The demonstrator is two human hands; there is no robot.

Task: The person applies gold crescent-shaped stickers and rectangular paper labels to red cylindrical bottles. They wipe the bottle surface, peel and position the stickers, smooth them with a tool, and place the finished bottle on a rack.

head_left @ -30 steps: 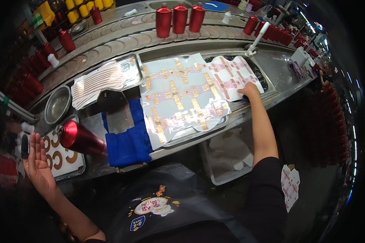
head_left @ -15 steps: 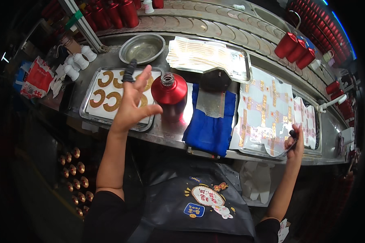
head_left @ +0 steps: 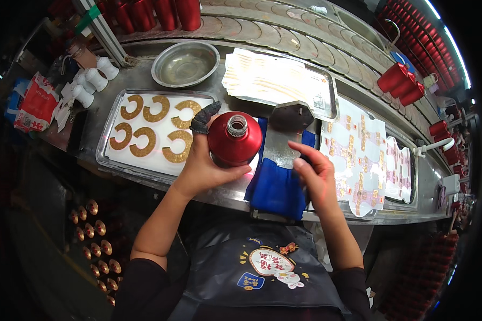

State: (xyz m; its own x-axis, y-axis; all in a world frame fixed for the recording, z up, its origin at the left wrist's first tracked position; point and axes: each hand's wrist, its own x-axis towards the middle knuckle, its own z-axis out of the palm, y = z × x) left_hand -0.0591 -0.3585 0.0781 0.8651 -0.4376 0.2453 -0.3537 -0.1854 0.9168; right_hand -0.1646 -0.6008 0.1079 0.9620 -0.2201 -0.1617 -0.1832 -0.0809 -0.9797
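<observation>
My left hand (head_left: 202, 170) is wrapped around the shoulder of a glossy red bottle (head_left: 224, 140), whose uncapped clear threaded neck (head_left: 237, 126) faces up. A black finger sleeve (head_left: 204, 116) covers one of my left fingers, at the bottle's far left side. To the right, my right hand (head_left: 319, 175) hovers over a folded blue cloth (head_left: 277, 193) and a metal plate (head_left: 279, 148). Its index finger and thumb stretch apart with nothing visible between them; the other fingers are mostly hidden. A dark block (head_left: 292, 116) sits at the plate's far end.
A tray (head_left: 99, 150) of gold C-shaped pieces (head_left: 144, 141) lies left. Behind are a metal bowl (head_left: 186, 65) and a tray of white strips (head_left: 270, 77). Printed transparent sheets (head_left: 353, 160) lie right. White stoppers (head_left: 95, 80) stand far left; red bottles (head_left: 395, 80) stand on the conveyor (head_left: 300, 43).
My left hand has closed around the red bottle, which has shifted slightly right and nearer. My right hand has come left from the transparent sheets to the blue cloth.
</observation>
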